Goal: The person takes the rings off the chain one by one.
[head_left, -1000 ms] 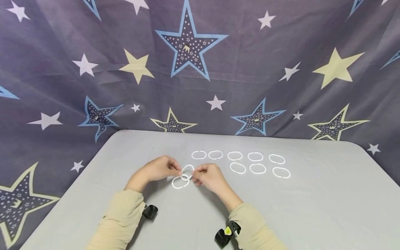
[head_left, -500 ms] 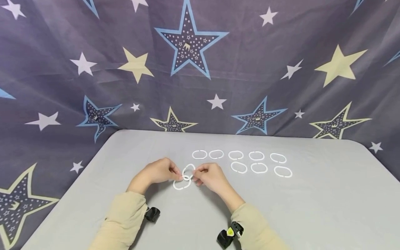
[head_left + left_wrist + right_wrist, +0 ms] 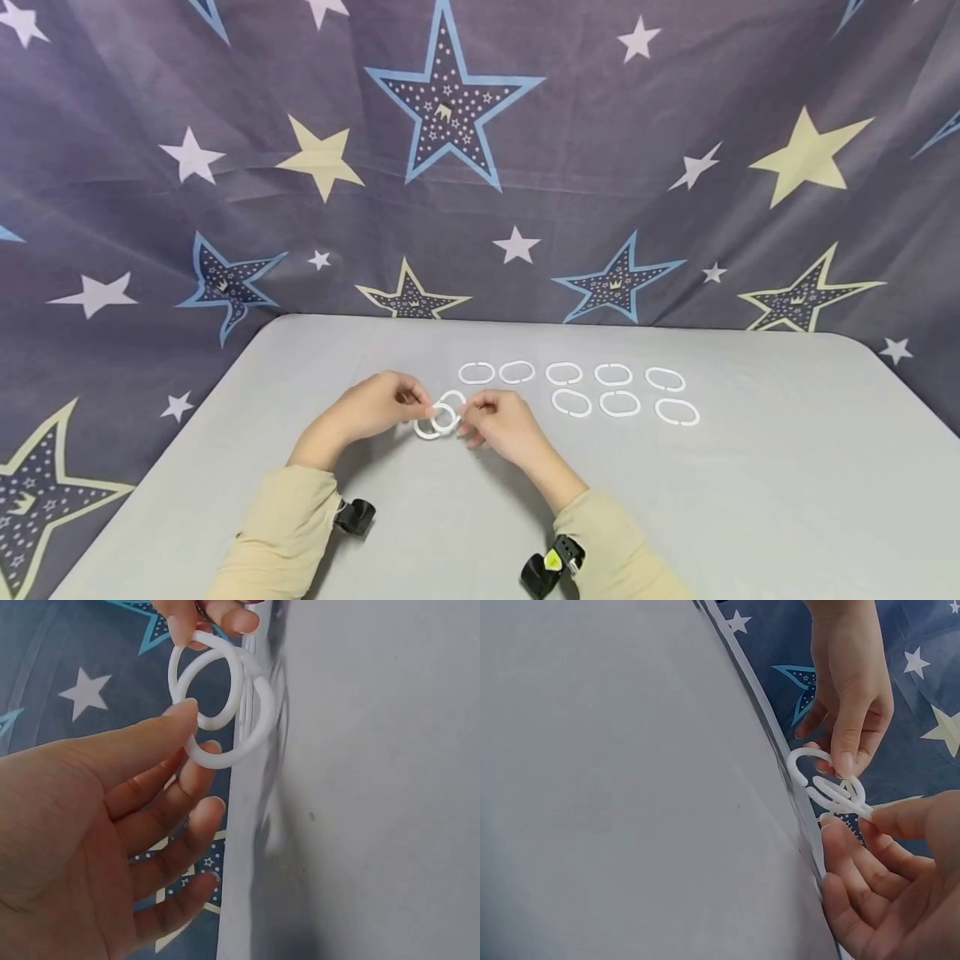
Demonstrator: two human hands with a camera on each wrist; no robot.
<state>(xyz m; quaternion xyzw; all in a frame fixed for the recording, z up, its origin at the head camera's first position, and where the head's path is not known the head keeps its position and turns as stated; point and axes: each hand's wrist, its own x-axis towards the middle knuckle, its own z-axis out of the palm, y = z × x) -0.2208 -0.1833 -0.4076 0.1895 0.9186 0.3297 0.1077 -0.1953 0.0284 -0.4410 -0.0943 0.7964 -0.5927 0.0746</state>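
Two white oval links with a narrow split are held between the hands, a little above the table, overlapping each other. My left hand (image 3: 367,408) pinches the left link (image 3: 264,724) between thumb and index finger, its other fingers spread and loosely bent in the left wrist view. From the other side my right hand (image 3: 506,425) pinches the right link (image 3: 237,671) with thumb and fingertips. In the right wrist view the link in the left hand shows its split; fingertips partly cover both links, and whether they pass through each other cannot be told for certain.
Several more white oval links (image 3: 677,401) lie in two rows on the grey table (image 3: 750,500), behind and to the right of the hands. A dark curtain with stars (image 3: 517,200) hangs behind the table's far edge. Black cameras (image 3: 356,517) sit at both wrists.
The lower link, which hung below the other, has been raised and now overlaps it more. The left hand has risen slightly and stepped back left; the right hand stays nearly in place.
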